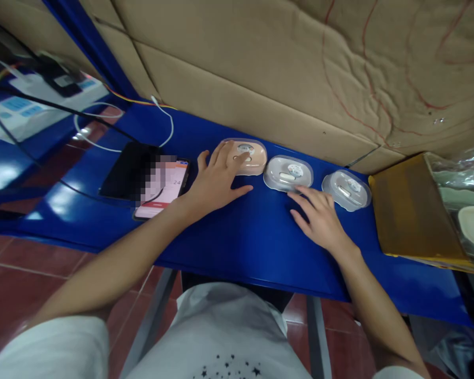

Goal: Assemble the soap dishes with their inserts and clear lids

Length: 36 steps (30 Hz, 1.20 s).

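Note:
Three small oval plastic boxes with see-through lids and round labels sit in a row along the back of the blue table. My left hand [221, 176] rests with spread fingers over the peach box [257, 158], covering its left part. The middle, greyish-white box [271, 172] has my right hand [318, 213] at its front edge, fingers apart and fingertips touching or very near it. To the right lies another whitish box [361, 197], untouched, just beyond my right hand. Neither hand is closed around anything.
A phone [166, 187] with a lit screen lies beside a black flat object [120, 176] on the left. Cables and a white power strip [90, 92] are farther left. An open cardboard box [414, 210] with plastic-wrapped items stands right. A cardboard wall [240, 68] backs the table [253, 237].

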### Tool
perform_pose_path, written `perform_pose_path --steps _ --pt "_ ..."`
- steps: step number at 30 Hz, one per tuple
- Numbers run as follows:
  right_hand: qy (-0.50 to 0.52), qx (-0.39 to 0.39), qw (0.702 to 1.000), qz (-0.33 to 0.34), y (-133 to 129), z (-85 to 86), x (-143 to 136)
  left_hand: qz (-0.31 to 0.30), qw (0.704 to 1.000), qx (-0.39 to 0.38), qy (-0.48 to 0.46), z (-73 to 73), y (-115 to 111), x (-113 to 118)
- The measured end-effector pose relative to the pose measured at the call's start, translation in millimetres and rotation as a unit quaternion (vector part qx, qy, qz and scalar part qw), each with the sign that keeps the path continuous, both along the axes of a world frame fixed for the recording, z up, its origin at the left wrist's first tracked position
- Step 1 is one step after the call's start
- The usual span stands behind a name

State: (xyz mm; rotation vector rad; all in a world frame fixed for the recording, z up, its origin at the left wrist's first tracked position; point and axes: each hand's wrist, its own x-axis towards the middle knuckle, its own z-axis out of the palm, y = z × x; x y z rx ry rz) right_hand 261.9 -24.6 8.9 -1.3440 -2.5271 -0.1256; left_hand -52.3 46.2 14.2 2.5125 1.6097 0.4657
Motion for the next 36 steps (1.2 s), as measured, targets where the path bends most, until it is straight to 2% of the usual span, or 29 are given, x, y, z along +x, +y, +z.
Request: perform_pose_path --steps 3,8,14,21,26,32,36 --pt "-0.014 -0.009 1.0 -0.014 6 -0.9 -12 0.019 1.0 -0.018 -0.006 -2.1 5 -3" --pt "0.013 -0.011 0.998 -0.061 11 -7.9 -8 0.061 0.998 0.014 -0.027 -5.3 13 -7" --pt "0.066 -0.047 0.995 -0.05 4 -19.6 0 0.05 0.999 -0.006 -0.007 -11.0 16 -5" --pt "0.072 -0.046 0.996 -0.031 1 -19.0 -1 0.076 0.997 -0.002 -0.012 -10.2 15 -5" --pt "0.077 -0.045 0.996 -0.029 0 -18.8 -2 0.061 0.998 -0.001 -0.028 -5.9 6 -2" --pt "0.074 -0.062 0.995 -0.014 0 -21.8 -4 0.009 1.0 0.001 -0.021 -3.9 -3 1" --pt "0.07 -0.067 0.995 -0.001 -1 -22.5 -5 0.011 0.999 0.009 -0.036 0.7 -3 2"
